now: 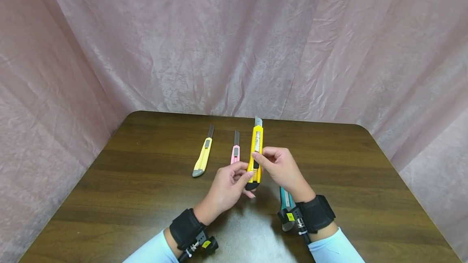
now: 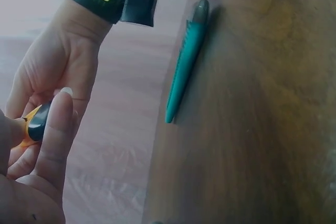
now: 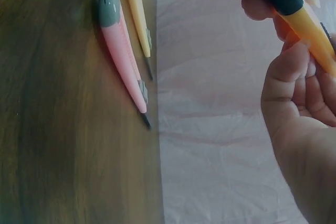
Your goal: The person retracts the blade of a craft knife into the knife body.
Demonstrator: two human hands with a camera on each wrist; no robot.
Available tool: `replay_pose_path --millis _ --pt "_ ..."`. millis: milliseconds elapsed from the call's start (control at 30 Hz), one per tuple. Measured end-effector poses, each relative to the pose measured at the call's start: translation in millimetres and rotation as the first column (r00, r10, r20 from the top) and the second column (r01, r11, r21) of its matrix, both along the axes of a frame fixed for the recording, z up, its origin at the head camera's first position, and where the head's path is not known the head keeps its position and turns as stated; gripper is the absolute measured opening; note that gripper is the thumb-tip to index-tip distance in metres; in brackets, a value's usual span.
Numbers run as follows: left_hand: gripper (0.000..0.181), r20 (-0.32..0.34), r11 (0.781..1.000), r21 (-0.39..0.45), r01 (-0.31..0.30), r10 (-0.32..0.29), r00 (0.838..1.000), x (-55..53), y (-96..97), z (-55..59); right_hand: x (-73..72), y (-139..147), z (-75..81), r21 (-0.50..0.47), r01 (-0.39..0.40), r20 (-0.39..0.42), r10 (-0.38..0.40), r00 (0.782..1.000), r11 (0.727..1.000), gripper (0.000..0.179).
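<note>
- Yellow knife: held above the table, between both hands; blade end points away from the person, black end cap points toward the person. A length of blade projects from the tip.
- Left hand: grasps the lower end of the yellow knife, thumb on the front face just above the end cap.
- Right hand: pinches the same knife at mid-body from its right side, thumb at the black slider.
- Pink knife: lies on the table beyond the left hand, blade exposed; its near end is hidden by that hand in the head view.
- Pale yellow knife: lies to the left of the pink knife, apart from it, blade exposed, gray end toward the person.
- Teal knife: lies on the table below the right wrist, partly covered by the wrist camera.
- Pink curtain: hangs behind the table.
</note>
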State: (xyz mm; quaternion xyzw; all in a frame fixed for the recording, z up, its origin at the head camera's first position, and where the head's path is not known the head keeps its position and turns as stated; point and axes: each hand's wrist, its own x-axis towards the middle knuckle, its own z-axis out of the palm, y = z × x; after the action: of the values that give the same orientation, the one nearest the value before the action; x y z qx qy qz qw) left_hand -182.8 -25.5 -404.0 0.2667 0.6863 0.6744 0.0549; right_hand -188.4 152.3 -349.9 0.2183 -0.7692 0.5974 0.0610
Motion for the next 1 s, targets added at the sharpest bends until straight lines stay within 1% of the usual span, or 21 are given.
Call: replay_pose_path --millis 100,167,233,300,367,467,567,667,767,900,1000 --pt "0.017 -0.004 1.0 -0.009 -0.017 0.017 1.0 1.3 -0.2 4.3 -0.2 0.1 0.4 -0.02 -0.025 -0.027 0.024 0.999 0.999 0.007" --pt "0.016 -0.009 0.999 -0.022 -0.025 0.025 1.0 3.3 -0.4 9.3 -0.1 -0.2 0.6 -0.031 -0.036 -0.035 0.035 0.999 0.999 0.006" --pt "0.016 -0.012 0.999 -0.028 -0.026 0.026 1.0 5.2 -0.6 13.4 -0.2 -0.4 0.0 -0.032 -0.036 -0.034 0.035 0.999 0.999 0.005" --pt "0.015 -0.012 0.999 -0.03 -0.024 0.023 1.0 5.4 -0.3 14.3 0.2 -0.4 -0.4 -0.035 -0.026 -0.018 0.025 1.0 0.999 0.006" --pt "0.014 -0.008 1.0 -0.024 -0.018 0.018 1.0 4.2 -0.1 12.5 0.6 -0.1 -1.0 -0.029 -0.008 0.007 0.008 1.0 1.0 0.01" --pt "0.013 0.002 1.0 -0.005 -0.008 0.008 1.0 0.1 0.1 5.5 0.5 -0.1 -1.5 -0.016 0.003 0.043 -0.002 0.999 1.0 0.014" --pt "0.012 0.001 1.0 0.012 0.005 -0.005 1.0 -1.9 -0.5 1.9 0.1 -0.2 -1.6 0.002 0.006 0.041 -0.007 0.999 1.0 0.014" --pt "0.013 -0.01 1.0 0.019 0.013 -0.012 1.0 -2.5 -1.5 1.6 -0.1 -0.7 -1.9 0.008 -0.002 0.008 0.002 1.0 1.0 0.01" --pt "0.016 -0.013 1.0 0.016 0.009 -0.009 1.0 -2.8 -2.7 2.3 -0.2 -1.3 -2.7 0.001 -0.021 -0.007 0.021 1.0 1.0 0.006" --pt "0.016 0.007 1.0 0.017 0.006 -0.006 1.0 -2.2 -3.1 2.6 0.3 -1.4 -3.3 -0.025 -0.052 0.025 0.053 0.998 0.998 0.006" --pt "0.015 0.009 1.0 0.026 0.009 -0.009 1.0 -2.3 -2.5 2.0 0.1 -1.0 -3.4 -0.026 -0.06 0.05 0.061 0.997 0.998 0.009"
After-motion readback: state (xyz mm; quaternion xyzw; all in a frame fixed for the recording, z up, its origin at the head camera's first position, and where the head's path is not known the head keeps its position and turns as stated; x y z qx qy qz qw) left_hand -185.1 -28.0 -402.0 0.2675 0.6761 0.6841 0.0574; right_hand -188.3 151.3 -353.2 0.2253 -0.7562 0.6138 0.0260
